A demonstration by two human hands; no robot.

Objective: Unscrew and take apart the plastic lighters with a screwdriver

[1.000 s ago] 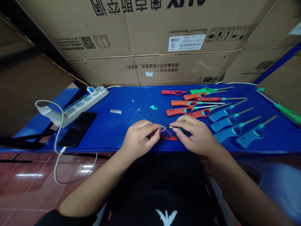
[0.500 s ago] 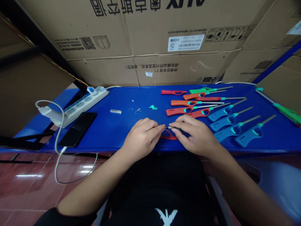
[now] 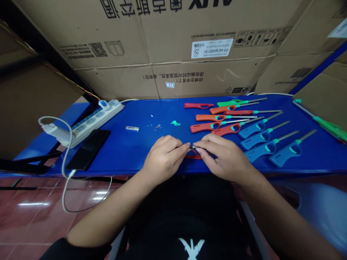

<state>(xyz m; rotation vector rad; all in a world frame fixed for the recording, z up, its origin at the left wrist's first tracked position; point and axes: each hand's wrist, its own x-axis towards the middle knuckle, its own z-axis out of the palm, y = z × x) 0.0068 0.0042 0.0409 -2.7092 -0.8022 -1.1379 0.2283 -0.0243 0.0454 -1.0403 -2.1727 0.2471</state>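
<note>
Between the fingertips of my left hand point(image 3: 166, 157) and my right hand point(image 3: 221, 153) is a small dark and metallic part point(image 3: 193, 147), pinched from both sides. It is too small to name exactly. Both hands are closed in a pinch above the near part of the blue table. Just below the fingers lies a red plastic lighter shell point(image 3: 193, 155), partly covered by them. Beyond my hands rests a small turquoise plastic piece point(image 3: 175, 123). Several tiny screws point(image 3: 157, 126) are scattered to its left, and a clear fuel tank point(image 3: 132, 128) lies farther left.
Several long-necked lighters, such as a blue one point(image 3: 286, 152) and an orange one point(image 3: 208, 117), cover the right side. A red handle piece point(image 3: 198, 105) lies behind. A black phone point(image 3: 88, 150) and a white power strip point(image 3: 94, 121) occupy the left. A cardboard box point(image 3: 162, 77) walls the back.
The small part has turned slightly between my fingertips and now looks darker. My hands stay in nearly the same place; the whole view has shifted a little.
</note>
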